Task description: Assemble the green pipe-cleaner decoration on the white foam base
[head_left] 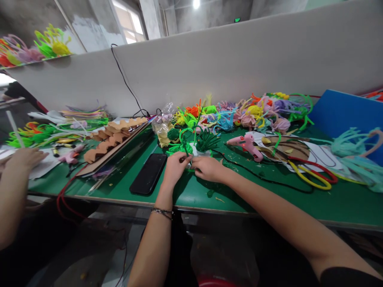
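My left hand (176, 166), with a bracelet on its wrist, is closed in a pinch around a dark green pipe cleaner (186, 146) that stands up from the fingertips. My right hand (209, 167) meets it fingertip to fingertip, its fingers bent together; what they grip is hidden. Just behind both hands lie a dark green fuzzy tuft (208, 139), bright green pipe cleaners (175, 148) and a small white piece I cannot make out. A black phone (149, 174) rests on the table to the left of my left hand.
Right of my hands are a pink glue gun (247, 146) and scissors (311, 175) with red and yellow handles. A heap of colourful pipe-cleaner pieces (227, 115) lines the partition. Wavy brown cardboard (110, 137) lies left. A co-worker's hand (26, 157) is at the far left.
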A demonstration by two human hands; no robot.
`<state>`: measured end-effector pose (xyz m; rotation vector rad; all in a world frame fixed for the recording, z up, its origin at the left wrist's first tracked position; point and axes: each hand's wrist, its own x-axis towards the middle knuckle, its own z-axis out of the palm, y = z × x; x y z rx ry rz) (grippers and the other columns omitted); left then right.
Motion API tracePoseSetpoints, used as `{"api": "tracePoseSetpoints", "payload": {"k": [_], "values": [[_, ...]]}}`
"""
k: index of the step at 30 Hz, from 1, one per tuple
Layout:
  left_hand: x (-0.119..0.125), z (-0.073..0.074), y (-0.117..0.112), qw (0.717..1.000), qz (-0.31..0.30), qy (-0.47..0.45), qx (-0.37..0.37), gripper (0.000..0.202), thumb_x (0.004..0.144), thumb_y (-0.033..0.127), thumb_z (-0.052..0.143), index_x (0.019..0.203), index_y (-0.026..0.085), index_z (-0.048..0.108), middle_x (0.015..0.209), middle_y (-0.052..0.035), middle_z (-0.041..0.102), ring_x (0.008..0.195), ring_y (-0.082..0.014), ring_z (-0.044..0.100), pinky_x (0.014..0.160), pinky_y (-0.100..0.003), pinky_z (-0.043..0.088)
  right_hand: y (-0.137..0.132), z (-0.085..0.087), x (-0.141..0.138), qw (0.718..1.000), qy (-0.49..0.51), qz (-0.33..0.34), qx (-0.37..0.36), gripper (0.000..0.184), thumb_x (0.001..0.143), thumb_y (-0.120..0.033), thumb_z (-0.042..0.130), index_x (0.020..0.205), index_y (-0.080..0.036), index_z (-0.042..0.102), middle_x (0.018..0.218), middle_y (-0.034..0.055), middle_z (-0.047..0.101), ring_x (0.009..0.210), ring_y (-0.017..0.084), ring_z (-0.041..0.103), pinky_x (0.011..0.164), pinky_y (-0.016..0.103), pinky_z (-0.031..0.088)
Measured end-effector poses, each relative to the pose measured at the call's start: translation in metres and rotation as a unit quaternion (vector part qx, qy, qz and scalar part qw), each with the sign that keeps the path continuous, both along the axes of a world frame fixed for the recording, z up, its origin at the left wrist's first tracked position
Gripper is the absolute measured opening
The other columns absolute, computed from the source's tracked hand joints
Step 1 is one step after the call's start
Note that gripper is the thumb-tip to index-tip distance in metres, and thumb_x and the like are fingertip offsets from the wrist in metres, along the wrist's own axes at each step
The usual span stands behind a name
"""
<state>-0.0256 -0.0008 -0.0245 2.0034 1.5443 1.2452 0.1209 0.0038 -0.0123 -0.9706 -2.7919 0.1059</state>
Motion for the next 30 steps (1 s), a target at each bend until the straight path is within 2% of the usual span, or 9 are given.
{"api": "tracePoseSetpoints", "payload": {"k": [7,13,19,24,30], "values": [[0.002,0.003,-0.002,1.000,-0.015,-0.007,0.009,0.019,0.069,0.019,0.057,0.051,0.016,0.051,0.058,0.0023,0.053,0.058,-0.0100,0.049,0.058,-0.020,0.039,0.002,-0.006,0.005,0.999,0.032,0.017,0.002,0.026,0.073,-0.013,0.047,0.091,-0.015,0.066,0.098,0.0094,0.064,0.083,0.020,0.059,0.071,0.029,0.041],[0.003,0.002,-0.002,1.000,-0.010,-0.022,0.014,0.017,0.068,0.018,0.057,0.052,0.016,0.052,0.059,0.0015,0.054,0.058,-0.0102,0.051,0.058,-0.021,0.042,0.006,-0.012,0.010,0.995,0.102,0.020,-0.003,0.026,0.074,-0.014,0.047,0.092,-0.016,0.066,0.099,0.0079,0.065,0.085,0.019,0.059,0.071,0.029,0.042],[0.001,-0.002,-0.001,0.999,-0.023,-0.024,0.008,0.004,0.068,0.018,0.058,0.069,0.015,0.060,0.069,-0.0011,0.060,0.062,-0.0113,0.054,0.062,-0.023,0.044,0.010,-0.016,0.011,0.981,0.195,-0.019,-0.002,0.024,0.076,-0.012,0.045,0.088,-0.014,0.066,0.090,0.0072,0.067,0.082,0.016,0.059,0.072,0.026,0.042],[0.000,-0.007,0.001,0.998,-0.041,-0.047,0.019,0.011,0.067,0.019,0.058,0.077,0.016,0.060,0.074,-0.0016,0.056,0.060,-0.0101,0.051,0.059,-0.023,0.045,0.012,-0.020,0.010,0.971,0.237,-0.029,-0.006,0.021,0.075,-0.012,0.046,0.080,-0.014,0.066,0.083,0.0066,0.067,0.075,0.015,0.058,0.068,0.025,0.041],[0.003,-0.006,0.002,0.993,-0.030,-0.107,-0.039,0.024,0.063,0.021,0.062,0.085,0.015,0.055,0.072,0.0001,0.052,0.054,-0.0083,0.049,0.049,-0.020,0.041,0.009,-0.018,0.009,0.965,0.260,-0.028,-0.019,0.023,0.074,-0.009,0.044,0.081,-0.015,0.065,0.078,0.0051,0.065,0.070,0.013,0.055,0.065,0.024,0.039]]}}
